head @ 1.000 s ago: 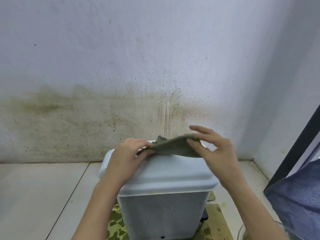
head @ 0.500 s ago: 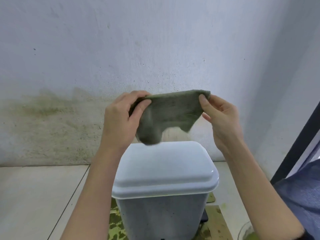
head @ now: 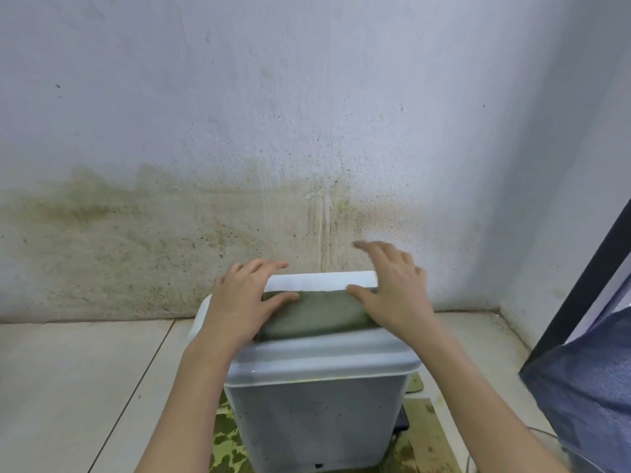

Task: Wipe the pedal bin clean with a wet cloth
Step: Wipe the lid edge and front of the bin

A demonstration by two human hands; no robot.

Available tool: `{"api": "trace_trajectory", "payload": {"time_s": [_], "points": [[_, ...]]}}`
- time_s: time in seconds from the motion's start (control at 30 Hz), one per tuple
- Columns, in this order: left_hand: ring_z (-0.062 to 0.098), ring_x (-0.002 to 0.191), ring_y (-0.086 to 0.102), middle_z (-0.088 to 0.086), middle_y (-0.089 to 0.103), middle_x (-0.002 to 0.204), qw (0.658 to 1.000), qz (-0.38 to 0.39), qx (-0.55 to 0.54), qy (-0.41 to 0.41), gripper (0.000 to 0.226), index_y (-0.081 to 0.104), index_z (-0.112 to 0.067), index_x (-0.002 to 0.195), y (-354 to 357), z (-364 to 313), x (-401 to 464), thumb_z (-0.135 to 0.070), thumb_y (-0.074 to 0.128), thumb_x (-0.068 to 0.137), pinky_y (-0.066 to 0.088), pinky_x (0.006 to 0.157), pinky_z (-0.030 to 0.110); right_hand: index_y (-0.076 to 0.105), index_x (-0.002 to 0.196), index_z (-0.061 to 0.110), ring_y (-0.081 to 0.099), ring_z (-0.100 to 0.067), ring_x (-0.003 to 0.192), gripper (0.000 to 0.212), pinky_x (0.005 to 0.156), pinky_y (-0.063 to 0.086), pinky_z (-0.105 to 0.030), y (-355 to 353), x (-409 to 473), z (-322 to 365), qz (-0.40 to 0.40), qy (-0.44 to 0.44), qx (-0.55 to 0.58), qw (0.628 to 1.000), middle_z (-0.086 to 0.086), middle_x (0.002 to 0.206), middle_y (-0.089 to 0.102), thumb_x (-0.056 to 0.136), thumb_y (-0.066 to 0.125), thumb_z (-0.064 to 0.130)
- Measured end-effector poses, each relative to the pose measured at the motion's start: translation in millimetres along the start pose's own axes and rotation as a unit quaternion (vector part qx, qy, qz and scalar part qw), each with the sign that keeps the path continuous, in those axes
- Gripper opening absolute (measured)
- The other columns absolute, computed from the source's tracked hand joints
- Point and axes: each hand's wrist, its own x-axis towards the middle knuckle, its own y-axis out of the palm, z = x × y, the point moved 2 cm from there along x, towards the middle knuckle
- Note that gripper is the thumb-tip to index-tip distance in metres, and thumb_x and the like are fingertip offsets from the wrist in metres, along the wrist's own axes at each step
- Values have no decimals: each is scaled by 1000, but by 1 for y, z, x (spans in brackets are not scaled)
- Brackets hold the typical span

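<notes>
Pale blue-white plaster wall, its lower band stained green-brown and speckled with dark spots; a second wall meets it in a corner at right. Floor of large pale cream tiles with thin dark grout lines. Small white plastic pedal bin with a shut, rounded lid stands near the wall on a green camouflage-patterned mat. Folded olive-green wet cloth lies flat across the lid. Left hand rests flat on the cloth's left end, fingers straight and spread, gripping nothing. Right hand lies over the right end, fingers extended and blurred; whether they touch the lid cannot be told. Dark vertical frame and blue-grey fabric at right, both cut off. Bin's base runs out of frame; a dark part shows at its lower right, unclear. A clear curved rim shows at the bottom right, mostly out of frame.
</notes>
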Motion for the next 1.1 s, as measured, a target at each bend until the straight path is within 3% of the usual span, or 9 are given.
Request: {"api": "trace_trajectory", "payload": {"time_s": [0.13,0.3,0.4,0.5,0.7,0.77,0.87,0.97,1.1], "points": [[16,124,44,-11,55,129,984,-102,-145,-9,33,58,-33,123,-10,12,-23,-41,51,92,35,104,37,40,138,37,18,-4,141,63,118,10,-35,28,-17,23,176,-199,15,964,17,151,28,82,51,63],[-10,131,28,-43,48,121,985,83,-118,97,54,63,-53,103,-16,24,-49,-83,50,60,21,111,30,32,143,36,9,1,142,59,115,-3,-19,45,-39,11,155,-239,8,959,19,151,26,88,28,56],[-17,124,34,-41,60,105,982,56,-155,91,34,72,-45,87,-19,25,-52,-71,60,67,26,111,32,49,134,33,27,9,132,37,115,15,-16,29,-38,10,175,-205,83,959,19,139,46,98,43,32],[-13,99,55,-27,67,87,973,36,-211,82,13,71,-33,86,-34,7,-50,-43,62,82,43,90,20,64,117,31,58,3,103,25,94,44,-26,4,-32,16,151,-167,140,964,20,109,68,95,52,29],[2,74,57,-9,64,89,982,51,-168,70,18,64,-26,102,-51,-10,-3,-35,52,94,40,60,11,68,111,27,64,-4,94,24,89,47,-24,-29,11,25,161,-78,221,959,10,100,71,87,64,24],[6,85,57,-5,62,104,989,70,-129,32,25,58,-24,116,-40,-2,14,-35,53,94,43,70,12,57,125,26,58,-9,107,40,99,42,-28,-17,22,22,148,-64,133,978,5,116,64,86,65,26],[18,113,52,-2,52,126,992,33,-116,-46,44,43,-24,136,-25,24,17,-37,49,95,42,97,36,31,143,32,24,-13,141,56,114,17,-35,16,20,28,138,-169,-11,976,10,151,30,92,53,38],[18,115,52,-1,55,129,983,-69,-152,-73,36,47,-24,133,-21,45,-2,-32,43,98,41,96,36,15,147,40,4,-12,146,54,117,5,-42,56,12,44,210,-231,-54,948,16,157,11,96,28,54],[7,111,56,-10,62,115,889,-150,-415,-124,27,56,-26,118,-2,42,-31,-32,35,101,41,96,26,4,148,40,-1,-19,146,52,117,1,-47,85,13,69,232,-190,-93,950,16,158,1,98,13,53]]}}
